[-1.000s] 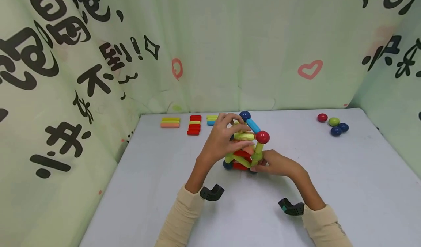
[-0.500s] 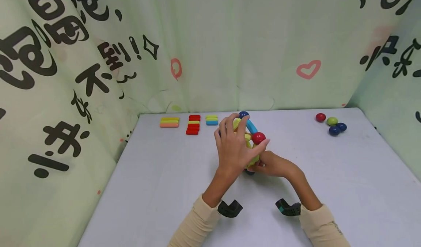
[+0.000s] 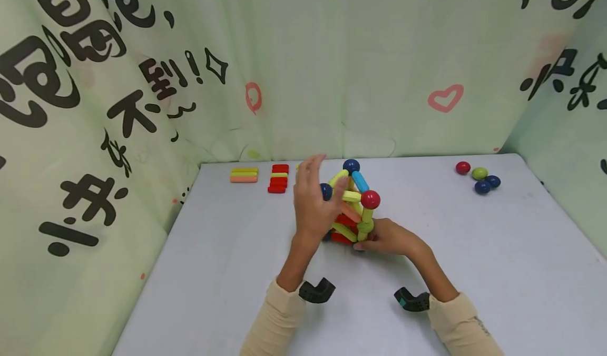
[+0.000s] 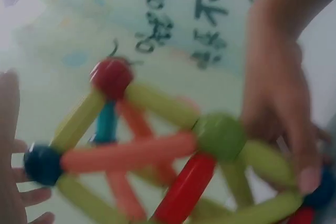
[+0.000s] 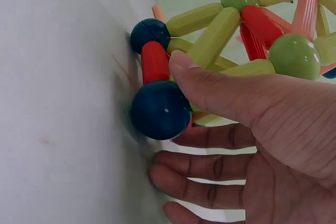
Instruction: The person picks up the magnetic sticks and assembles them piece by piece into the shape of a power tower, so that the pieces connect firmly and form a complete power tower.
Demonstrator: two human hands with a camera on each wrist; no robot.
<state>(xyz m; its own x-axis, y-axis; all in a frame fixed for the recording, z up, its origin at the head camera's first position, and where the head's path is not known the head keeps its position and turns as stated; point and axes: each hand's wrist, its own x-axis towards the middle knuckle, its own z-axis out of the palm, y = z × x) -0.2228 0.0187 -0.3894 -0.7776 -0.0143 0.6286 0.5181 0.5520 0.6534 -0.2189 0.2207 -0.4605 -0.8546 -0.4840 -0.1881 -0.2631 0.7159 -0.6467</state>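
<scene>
A ball-and-stick building toy structure (image 3: 351,196) stands on the table, made of yellow-green, red, orange and light blue sticks joined by coloured balls. My right hand (image 3: 392,237) grips its lower right corner. In the right wrist view the thumb lies against a stick beside a dark blue ball (image 5: 160,109), with the fingers on the other side. My left hand (image 3: 314,203) is raised at the structure's left side, fingers extended upward and thumb spread. It is nearest to the upper left blue ball (image 4: 43,163). A red ball (image 3: 370,199) sits on the upper right corner.
Sticks lie in small rows at the back left of the table (image 3: 213,272), among them yellow and orange ones (image 3: 244,175) and red ones (image 3: 278,182). Several loose balls (image 3: 480,173), red, green and dark blue, rest at the back right. A printed curtain (image 3: 303,71) hangs behind.
My left hand first reaches over the top of the structure, then crosses its front with spread fingers, and now is back at the left side. My right hand keeps its hold at the base.
</scene>
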